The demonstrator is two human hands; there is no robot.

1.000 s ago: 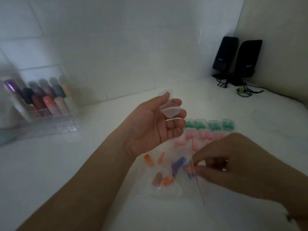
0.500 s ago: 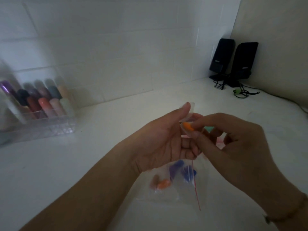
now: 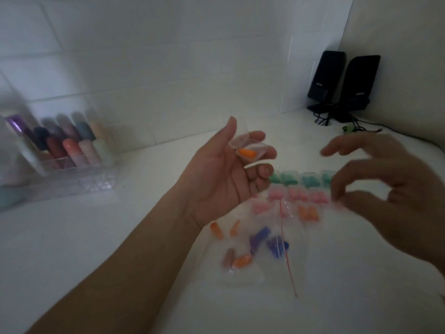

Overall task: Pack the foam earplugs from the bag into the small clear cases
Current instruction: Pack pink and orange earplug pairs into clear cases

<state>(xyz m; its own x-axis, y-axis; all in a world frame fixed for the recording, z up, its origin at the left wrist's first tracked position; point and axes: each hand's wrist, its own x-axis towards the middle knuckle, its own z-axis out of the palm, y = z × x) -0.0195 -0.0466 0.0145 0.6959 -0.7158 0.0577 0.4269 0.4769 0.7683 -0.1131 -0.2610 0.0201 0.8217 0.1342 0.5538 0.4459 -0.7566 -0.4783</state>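
Note:
My left hand is palm-up above the counter, holding a small clear case on its fingertips, lid apart, with one orange earplug inside. My right hand hovers blurred to the right, fingers spread and empty. Below them lies the clear bag with a red seal line, holding orange, purple, blue and brownish earplugs. Behind it stand rows of filled cases: green ones, pink ones and an orange one.
A clear organiser with several coloured tubes stands at the back left against the tiled wall. Two black speakers with cables occupy the back right corner. The counter is white.
My right hand put the orange earplug into the case in my left hand, then drew away to the right, empty. The case now shows the earplug inside.

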